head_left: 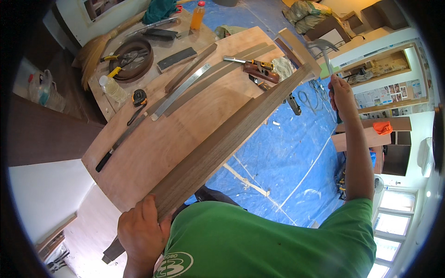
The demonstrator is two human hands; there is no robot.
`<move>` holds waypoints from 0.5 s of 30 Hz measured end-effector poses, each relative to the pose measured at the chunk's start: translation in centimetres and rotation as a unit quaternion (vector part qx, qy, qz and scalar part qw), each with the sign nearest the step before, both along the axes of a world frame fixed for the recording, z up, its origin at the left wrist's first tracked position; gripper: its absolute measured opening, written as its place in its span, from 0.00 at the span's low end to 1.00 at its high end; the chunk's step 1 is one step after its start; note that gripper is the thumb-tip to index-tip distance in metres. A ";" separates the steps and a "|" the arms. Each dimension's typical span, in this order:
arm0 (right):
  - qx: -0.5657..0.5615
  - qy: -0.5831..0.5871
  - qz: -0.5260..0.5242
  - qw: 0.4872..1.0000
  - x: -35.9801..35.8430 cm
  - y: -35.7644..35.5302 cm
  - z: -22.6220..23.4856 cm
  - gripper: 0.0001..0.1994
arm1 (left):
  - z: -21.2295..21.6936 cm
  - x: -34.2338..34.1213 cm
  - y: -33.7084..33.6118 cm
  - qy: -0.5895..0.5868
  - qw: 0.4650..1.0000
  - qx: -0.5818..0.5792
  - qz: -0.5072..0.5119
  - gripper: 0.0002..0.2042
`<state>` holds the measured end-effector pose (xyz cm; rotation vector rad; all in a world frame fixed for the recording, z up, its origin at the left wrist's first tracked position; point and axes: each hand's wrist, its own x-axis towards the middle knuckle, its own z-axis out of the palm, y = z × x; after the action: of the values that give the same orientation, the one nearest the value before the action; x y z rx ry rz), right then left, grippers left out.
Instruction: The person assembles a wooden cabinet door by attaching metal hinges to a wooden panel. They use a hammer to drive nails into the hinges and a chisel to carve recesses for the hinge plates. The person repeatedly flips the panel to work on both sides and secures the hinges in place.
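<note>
My left hand (143,229), at the lower left, is wrapped round the near end of a long brown wooden board (227,139). The board slants up to the right along the edge of a plywood sheet (185,139). Near its far end stands a shorter light-edged wooden piece (299,51), though how they join I cannot tell. Raised at the right, my right hand (342,95) is closed round the handle of a claw hammer (324,44). The hammer's metal head is up beside the board's far end; its lower grip is partly hidden by my fingers.
On the plywood lie a hand plane (262,72), a metal strip (181,92), a tape measure (139,97) and a black-handled file (118,143). Behind are a brown banding coil (149,58), a clear bottle (113,89) and an orange drink bottle (197,17). Blue sheeting (287,157) covers the floor.
</note>
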<state>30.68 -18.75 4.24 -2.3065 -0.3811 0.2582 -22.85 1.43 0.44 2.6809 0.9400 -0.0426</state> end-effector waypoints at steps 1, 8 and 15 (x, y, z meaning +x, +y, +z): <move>-0.028 0.007 0.018 0.999 -1.1 0.7 0.4 0.22 | 0.0 0.0 0.0 0.000 1.000 0.003 0.000 0.26; -0.151 0.006 0.075 0.986 -2.1 2.7 -0.3 0.23 | 0.0 0.0 -0.2 -0.008 1.000 -0.011 -0.003 0.27; -0.223 -0.001 0.089 0.971 -2.8 3.8 0.2 0.23 | -0.8 -0.4 -0.2 -0.036 0.997 0.054 -0.043 0.31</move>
<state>27.84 -14.94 4.48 -2.7148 -0.5802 0.4717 -23.28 1.20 -0.38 2.7997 0.8255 0.0889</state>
